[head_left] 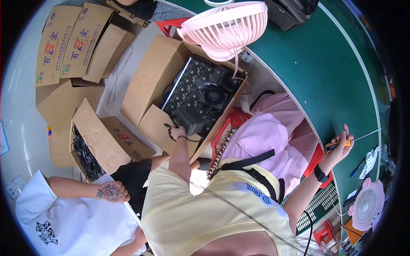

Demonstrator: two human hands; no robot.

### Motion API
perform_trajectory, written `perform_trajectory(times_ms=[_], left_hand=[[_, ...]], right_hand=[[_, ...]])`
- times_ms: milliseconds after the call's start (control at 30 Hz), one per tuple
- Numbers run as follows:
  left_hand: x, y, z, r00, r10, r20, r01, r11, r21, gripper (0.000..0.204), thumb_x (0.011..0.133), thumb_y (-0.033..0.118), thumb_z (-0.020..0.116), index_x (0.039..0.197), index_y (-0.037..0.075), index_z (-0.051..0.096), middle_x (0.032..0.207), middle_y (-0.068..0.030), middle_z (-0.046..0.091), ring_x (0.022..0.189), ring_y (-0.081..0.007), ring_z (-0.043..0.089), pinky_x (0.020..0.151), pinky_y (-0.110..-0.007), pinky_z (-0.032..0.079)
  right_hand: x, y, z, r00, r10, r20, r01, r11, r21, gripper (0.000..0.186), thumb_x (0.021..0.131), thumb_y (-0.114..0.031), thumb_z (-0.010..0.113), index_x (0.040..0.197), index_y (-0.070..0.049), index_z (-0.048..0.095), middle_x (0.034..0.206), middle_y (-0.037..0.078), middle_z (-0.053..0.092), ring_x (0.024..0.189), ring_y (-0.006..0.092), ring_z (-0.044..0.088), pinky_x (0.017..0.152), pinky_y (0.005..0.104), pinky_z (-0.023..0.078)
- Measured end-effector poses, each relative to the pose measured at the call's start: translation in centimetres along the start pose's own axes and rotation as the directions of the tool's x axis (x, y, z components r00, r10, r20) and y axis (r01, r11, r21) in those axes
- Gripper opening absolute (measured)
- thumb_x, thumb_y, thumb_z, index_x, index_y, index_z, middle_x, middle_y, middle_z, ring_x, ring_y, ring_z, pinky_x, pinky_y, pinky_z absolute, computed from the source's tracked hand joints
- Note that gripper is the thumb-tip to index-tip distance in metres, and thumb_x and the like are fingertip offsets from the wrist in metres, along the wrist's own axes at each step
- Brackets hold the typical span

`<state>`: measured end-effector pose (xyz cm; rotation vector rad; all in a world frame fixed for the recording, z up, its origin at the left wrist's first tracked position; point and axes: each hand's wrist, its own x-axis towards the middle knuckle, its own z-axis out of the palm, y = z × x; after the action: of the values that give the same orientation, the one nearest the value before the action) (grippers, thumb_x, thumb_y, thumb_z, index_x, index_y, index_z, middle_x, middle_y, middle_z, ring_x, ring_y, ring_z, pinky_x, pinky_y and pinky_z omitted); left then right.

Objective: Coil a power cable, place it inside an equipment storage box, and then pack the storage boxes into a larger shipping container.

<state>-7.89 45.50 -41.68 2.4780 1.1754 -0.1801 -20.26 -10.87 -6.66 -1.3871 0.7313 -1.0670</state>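
The left hand (179, 132) has its fingers closed on one dark cable (168, 126), at the near end of an open carton (149, 79). Left of it, a second open carton (95, 132) holds many black cables (84, 157), too tangled to count. Well to its right, the right hand (340, 146) grips one screwdriver (329, 147) over the green table (333, 72). Two pink fans stand about: one (226, 27) beyond the left hand, one (366, 204) nearer the body than the right.
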Motion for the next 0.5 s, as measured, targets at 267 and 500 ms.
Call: perform_trajectory(times_ms=[267,500], left_hand=[[-2.1,-4.2,-9.6,0.988,0.124,-0.093,-0.084,0.934,0.348,0.056,0.088,0.018,0.060,0.142,0.030,0.052,0.117,-0.0237,0.054,0.097,-0.0390,0.065,0.081,-0.049,0.055],[-5.4,2.2,-1.8,0.939,0.273,0.211,-0.325,0.905,0.276,0.071,0.082,0.016,0.067,0.147,0.035,0.044,0.125,-0.0232,0.050,0.113,-0.0384,0.060,0.093,-0.045,0.052]], right_hand=[[0.2,0.2,-0.3,1.000,0.010,0.014,-0.010,1.000,-0.002,0.016,0.097,-0.001,0.056,0.097,-0.010,0.044,0.119,0.017,0.065,0.063,0.0050,0.050,0.055,0.0175,0.047],[0.2,0.1,-0.2,1.000,0.013,0.014,-0.013,1.000,-0.011,0.015,0.097,0.000,0.056,0.097,-0.010,0.044,0.120,0.018,0.065,0.066,0.0058,0.051,0.056,0.0182,0.048]])
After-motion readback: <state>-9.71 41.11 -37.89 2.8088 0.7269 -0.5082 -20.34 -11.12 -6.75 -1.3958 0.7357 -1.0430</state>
